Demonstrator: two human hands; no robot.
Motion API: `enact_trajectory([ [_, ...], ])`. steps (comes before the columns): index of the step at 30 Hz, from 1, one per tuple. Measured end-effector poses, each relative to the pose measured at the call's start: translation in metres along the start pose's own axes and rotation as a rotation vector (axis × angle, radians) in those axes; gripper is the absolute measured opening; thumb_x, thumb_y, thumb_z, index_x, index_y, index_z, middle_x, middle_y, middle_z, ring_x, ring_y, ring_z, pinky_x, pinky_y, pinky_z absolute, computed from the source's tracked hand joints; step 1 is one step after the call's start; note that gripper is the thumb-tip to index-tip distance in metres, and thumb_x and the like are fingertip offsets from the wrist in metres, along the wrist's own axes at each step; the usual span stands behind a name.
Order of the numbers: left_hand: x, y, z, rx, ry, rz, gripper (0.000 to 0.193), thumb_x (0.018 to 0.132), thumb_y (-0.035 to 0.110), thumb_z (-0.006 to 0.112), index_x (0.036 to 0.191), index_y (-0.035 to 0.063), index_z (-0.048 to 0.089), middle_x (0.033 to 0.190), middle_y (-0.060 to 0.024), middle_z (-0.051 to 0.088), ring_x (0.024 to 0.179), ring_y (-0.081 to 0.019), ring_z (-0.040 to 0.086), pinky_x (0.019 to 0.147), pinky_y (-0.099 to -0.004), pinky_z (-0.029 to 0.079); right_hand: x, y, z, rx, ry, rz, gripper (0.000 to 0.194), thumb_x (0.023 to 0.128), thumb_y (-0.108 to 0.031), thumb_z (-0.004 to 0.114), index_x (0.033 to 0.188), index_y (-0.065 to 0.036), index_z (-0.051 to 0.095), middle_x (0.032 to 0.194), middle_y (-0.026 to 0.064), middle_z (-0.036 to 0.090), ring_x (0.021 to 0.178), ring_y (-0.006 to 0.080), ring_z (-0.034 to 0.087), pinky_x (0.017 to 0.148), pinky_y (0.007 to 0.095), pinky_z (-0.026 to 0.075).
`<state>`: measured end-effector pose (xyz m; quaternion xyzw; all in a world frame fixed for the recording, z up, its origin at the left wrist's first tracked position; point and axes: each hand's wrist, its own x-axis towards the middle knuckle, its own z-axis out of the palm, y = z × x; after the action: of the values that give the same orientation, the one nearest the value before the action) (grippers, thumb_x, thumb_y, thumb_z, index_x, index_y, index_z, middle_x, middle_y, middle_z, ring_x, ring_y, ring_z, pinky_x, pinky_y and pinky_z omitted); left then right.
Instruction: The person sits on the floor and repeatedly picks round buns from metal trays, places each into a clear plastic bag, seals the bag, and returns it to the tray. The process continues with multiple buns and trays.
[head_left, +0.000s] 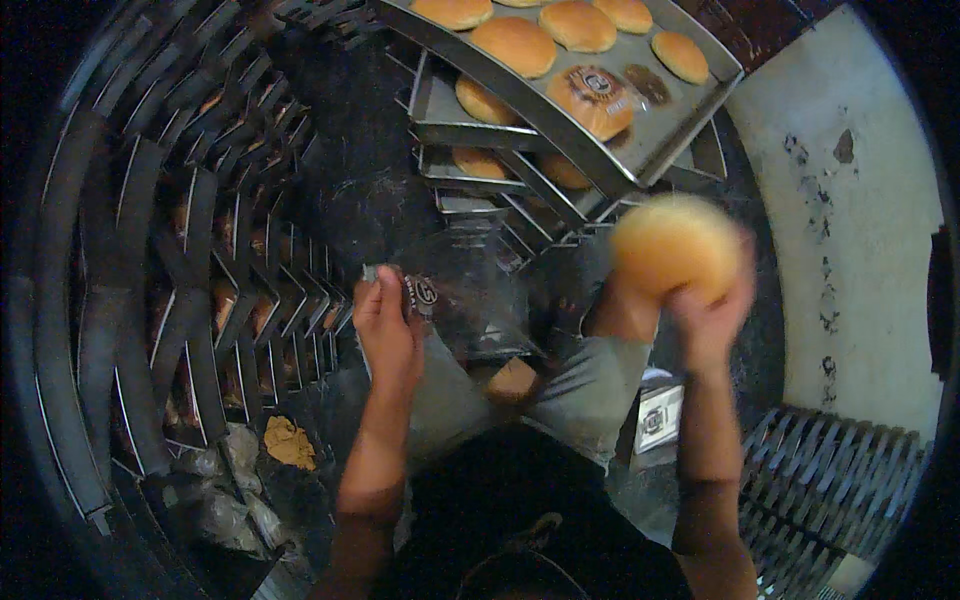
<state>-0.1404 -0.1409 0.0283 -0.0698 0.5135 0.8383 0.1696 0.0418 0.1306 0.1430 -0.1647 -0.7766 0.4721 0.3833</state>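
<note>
My right hand (712, 304) grips a round bread bun (671, 244), blurred by motion, below the right corner of the top tray. Held in my left hand (386, 322) is a clear plastic bag (457, 300) with dark print; it spreads out above my lap. How far the bag's mouth is parted I cannot tell. Ahead, a metal baking tray (675, 124) carries several loose buns (514, 46). One bagged bun (590, 101) with printed wrapping lies near that tray's front edge.
More trays (480, 135) with buns are stacked crosswise underneath. Tall stacks of trays (225, 300) line the left. On the floor lie crumpled brown paper (290, 442) and clear plastic (232, 495). A pale wall (855, 210) and piled empty-looking trays (832, 480) bound the right; a printed box (658, 418) sits beside my leg.
</note>
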Motion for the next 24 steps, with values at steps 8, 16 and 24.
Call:
enact_trajectory([
  [8,-0.053,-0.03,0.04,0.6,-0.321,0.231,0.025,0.102,0.02,0.071,0.09,-0.002,0.074,0.072,0.0032,0.063,0.068,-0.0035,0.054,0.058,-0.0223,0.04,-0.164,0.038,0.002,0.879,0.081,0.986,0.045,0.099,-0.018,0.07,0.137,0.001,0.057,0.129,0.0102,0.068,0.117,0.0209,0.067,0.101,0.0358,0.054],
  [16,-0.073,-0.033,0.064,0.71,-0.418,0.338,0.024,0.1,0.017,0.073,0.092,-0.0051,0.074,0.071,0.0011,0.064,0.065,-0.0045,0.052,0.056,-0.0247,0.04,-0.166,0.006,-0.02,0.999,0.151,0.817,0.046,0.104,-0.022,0.062,0.141,0.004,0.054,0.134,0.0132,0.066,0.124,0.0237,0.065,0.104,0.0392,0.054],
  [24,-0.084,-0.021,0.066,0.32,-0.67,-0.04,0.059,0.102,0.026,0.067,0.151,0.0032,0.042,0.145,-0.0131,0.055,0.128,-0.0215,0.056,0.107,-0.0367,0.046,-0.155,-0.018,-0.001,0.055,0.015,0.16,0.051,0.088,-0.008,0.076,0.135,0.0,0.059,0.133,0.0156,0.068,0.127,0.0316,0.064,0.117,0.0501,0.039],
])
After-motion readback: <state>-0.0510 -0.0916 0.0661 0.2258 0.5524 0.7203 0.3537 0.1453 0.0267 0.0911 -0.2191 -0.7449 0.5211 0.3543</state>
